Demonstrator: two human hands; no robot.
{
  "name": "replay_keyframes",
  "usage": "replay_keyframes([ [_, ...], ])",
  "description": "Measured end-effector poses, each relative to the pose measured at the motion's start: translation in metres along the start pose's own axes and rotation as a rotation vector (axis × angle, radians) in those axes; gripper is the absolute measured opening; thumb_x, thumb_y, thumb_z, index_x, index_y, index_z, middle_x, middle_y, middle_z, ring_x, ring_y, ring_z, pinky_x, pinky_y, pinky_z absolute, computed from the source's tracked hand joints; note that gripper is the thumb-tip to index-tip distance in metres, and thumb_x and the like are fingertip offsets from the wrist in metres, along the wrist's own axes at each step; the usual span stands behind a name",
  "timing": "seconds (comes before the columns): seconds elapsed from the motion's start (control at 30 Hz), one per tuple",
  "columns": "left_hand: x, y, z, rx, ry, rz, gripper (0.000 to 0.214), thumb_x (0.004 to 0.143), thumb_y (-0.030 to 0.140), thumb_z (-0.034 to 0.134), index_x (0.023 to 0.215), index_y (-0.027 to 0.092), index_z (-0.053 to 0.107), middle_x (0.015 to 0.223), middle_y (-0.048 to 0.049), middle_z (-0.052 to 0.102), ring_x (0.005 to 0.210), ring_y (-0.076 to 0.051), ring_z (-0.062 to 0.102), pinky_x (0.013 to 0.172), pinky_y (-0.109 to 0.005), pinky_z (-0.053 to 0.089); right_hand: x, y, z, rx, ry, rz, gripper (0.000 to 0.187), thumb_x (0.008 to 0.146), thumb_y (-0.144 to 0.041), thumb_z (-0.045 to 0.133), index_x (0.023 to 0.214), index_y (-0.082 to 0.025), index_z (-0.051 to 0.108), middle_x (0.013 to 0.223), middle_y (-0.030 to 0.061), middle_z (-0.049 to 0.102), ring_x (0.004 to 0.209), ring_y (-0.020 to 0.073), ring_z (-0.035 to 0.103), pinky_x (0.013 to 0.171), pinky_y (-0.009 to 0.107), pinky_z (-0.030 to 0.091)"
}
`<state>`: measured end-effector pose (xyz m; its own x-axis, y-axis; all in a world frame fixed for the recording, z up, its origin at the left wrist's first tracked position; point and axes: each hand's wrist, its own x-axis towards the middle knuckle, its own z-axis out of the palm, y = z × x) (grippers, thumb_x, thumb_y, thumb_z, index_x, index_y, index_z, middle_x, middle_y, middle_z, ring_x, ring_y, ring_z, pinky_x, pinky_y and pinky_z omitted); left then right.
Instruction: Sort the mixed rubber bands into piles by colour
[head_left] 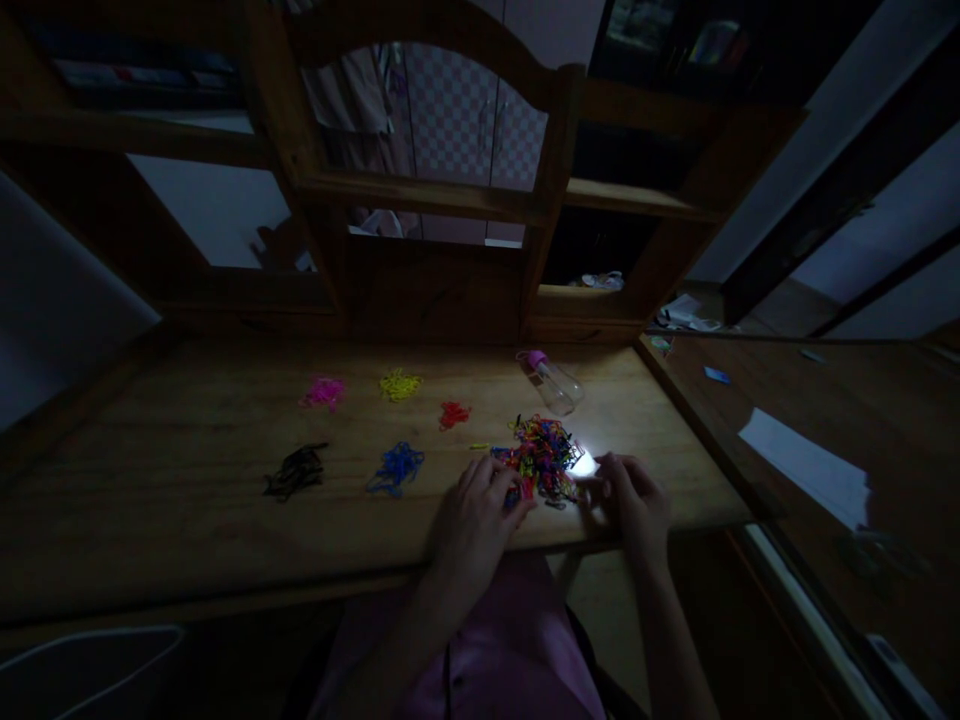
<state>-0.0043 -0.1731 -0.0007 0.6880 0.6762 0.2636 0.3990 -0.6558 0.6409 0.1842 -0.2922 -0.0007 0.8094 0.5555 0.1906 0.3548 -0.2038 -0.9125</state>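
A mixed pile of small, thin, coloured loop-like pieces [546, 450] lies near the table's front edge; they look like paper clips, but their exact kind is hard to make out. My left hand [480, 500] rests at the pile's left side, thumb and fingers apart around a few reddish and blue pieces. On the other side, my right hand [630, 492] is closed, fingertips together beside a bright light spot; whatever is in them is hidden. Farther left lie sorted heaps: red pieces [454, 415], blue pieces [397, 468], yellow pieces [400, 385], pink pieces [324, 393] and black pieces [297, 472].
Behind the pile, a clear bottle [559, 390] with a pink cap lies on its side. A wooden shelf unit [435, 290] rises at the table's back. To the right, white papers [806, 465] and a blue card [716, 375] rest on another wooden surface. The room is dim.
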Motion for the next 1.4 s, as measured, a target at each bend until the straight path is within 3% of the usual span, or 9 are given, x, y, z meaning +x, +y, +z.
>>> replay_keyframes([
  [0.23, 0.002, -0.004, 0.014, 0.117, -0.032, 0.028, 0.01, 0.082, 0.026, 0.068, 0.09, 0.022, 0.063, 0.093, -0.004, 0.059, 0.093, -0.023, 0.055, 0.083, -0.037, 0.045, 0.001, 0.004, 0.001, 0.058, 0.013, 0.01, 0.028, 0.089, -0.042, 0.057, 0.082, -0.018, 0.069, 0.065, -0.0007, 0.058, 0.063, 0.0146, 0.054, 0.06, 0.025, 0.04],
  [0.47, 0.01, -0.005, 0.013, 0.227, -0.048, 0.112, 0.003, 0.085, 0.021, 0.062, 0.087, 0.021, 0.065, 0.091, -0.0052, 0.064, 0.09, -0.024, 0.056, 0.081, -0.039, 0.041, 0.001, 0.005, 0.001, 0.042, 0.013, 0.002, 0.027, 0.089, -0.041, 0.057, 0.083, -0.018, 0.07, 0.069, -0.0003, 0.061, 0.062, 0.0138, 0.054, 0.06, 0.024, 0.04],
  [0.8, 0.015, -0.016, 0.008, 0.07, 0.092, 0.052, 0.002, 0.082, 0.019, 0.064, 0.082, 0.021, 0.064, 0.088, -0.0032, 0.066, 0.089, -0.021, 0.058, 0.083, -0.035, 0.044, 0.0, 0.003, -0.001, 0.038, 0.008, 0.01, 0.028, 0.089, -0.043, 0.057, 0.083, -0.019, 0.07, 0.071, 0.0008, 0.062, 0.064, 0.0151, 0.056, 0.061, 0.025, 0.042],
  [0.93, 0.019, -0.024, 0.004, -0.091, 0.137, -0.006, 0.004, 0.083, 0.022, 0.063, 0.082, 0.021, 0.066, 0.084, -0.003, 0.066, 0.086, -0.02, 0.059, 0.08, -0.033, 0.046, 0.0, 0.002, 0.0, 0.042, 0.01, 0.013, 0.029, 0.089, -0.043, 0.056, 0.083, -0.019, 0.07, 0.07, 0.0008, 0.061, 0.064, 0.0154, 0.056, 0.06, 0.025, 0.041],
  [1.13, 0.024, -0.026, 0.0, -0.448, 0.221, -0.131, 0.015, 0.083, 0.034, 0.065, 0.082, 0.02, 0.07, 0.104, -0.0065, 0.067, 0.1, -0.02, 0.062, 0.091, -0.033, 0.048, 0.0, 0.001, 0.0, 0.024, 0.009, -0.005, 0.029, 0.089, -0.042, 0.056, 0.082, -0.019, 0.071, 0.069, 0.0009, 0.062, 0.066, 0.016, 0.057, 0.061, 0.025, 0.042],
  [1.3, 0.025, -0.026, 0.001, -0.785, 0.138, -0.419, 0.032, 0.079, 0.044, 0.068, 0.094, 0.016, 0.07, 0.096, -0.0075, 0.071, 0.088, -0.02, 0.067, 0.072, -0.028, 0.054, 0.001, 0.003, 0.0, 0.022, 0.01, -0.013, 0.031, 0.089, -0.045, 0.055, 0.082, -0.018, 0.07, 0.07, 0.0015, 0.062, 0.066, 0.0166, 0.058, 0.06, 0.026, 0.042],
  [1.4, 0.025, -0.025, 0.002, -0.932, 0.097, -0.516, 0.038, 0.076, 0.044, 0.071, 0.098, 0.014, 0.068, 0.099, -0.0088, 0.072, 0.089, -0.021, 0.067, 0.07, -0.026, 0.054, 0.001, 0.004, 0.0, 0.002, 0.017, -0.015, 0.032, 0.088, -0.046, 0.057, 0.082, -0.018, 0.071, 0.069, 0.0012, 0.062, 0.066, 0.0167, 0.058, 0.062, 0.026, 0.043],
])
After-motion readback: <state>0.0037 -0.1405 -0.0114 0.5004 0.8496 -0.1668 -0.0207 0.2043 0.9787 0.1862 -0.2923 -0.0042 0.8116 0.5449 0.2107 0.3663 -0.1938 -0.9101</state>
